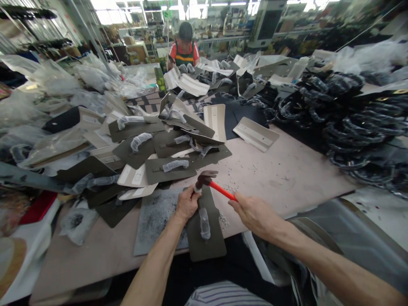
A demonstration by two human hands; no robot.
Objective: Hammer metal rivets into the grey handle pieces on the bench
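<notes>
My right hand (251,212) is closed round the red handle of a claw hammer (223,191). The hammer's head is over the top of a short metal punch (198,189), touching or nearly so. My left hand (187,203) grips this punch, whose lower end is hidden by the fingers. Beneath lies a dark olive panel (208,248) with a plastic-wrapped handle (204,223). The panel rests partly on a scuffed grey board (148,231) and sticks out past the table's front edge.
Similar panels with wrapped handles (175,165) are heaped at the left and back. Small bits (225,220) lie scattered on the table (287,170). Black wrapped handles (360,123) are piled at the right. A person (185,46) in a red top is across the table.
</notes>
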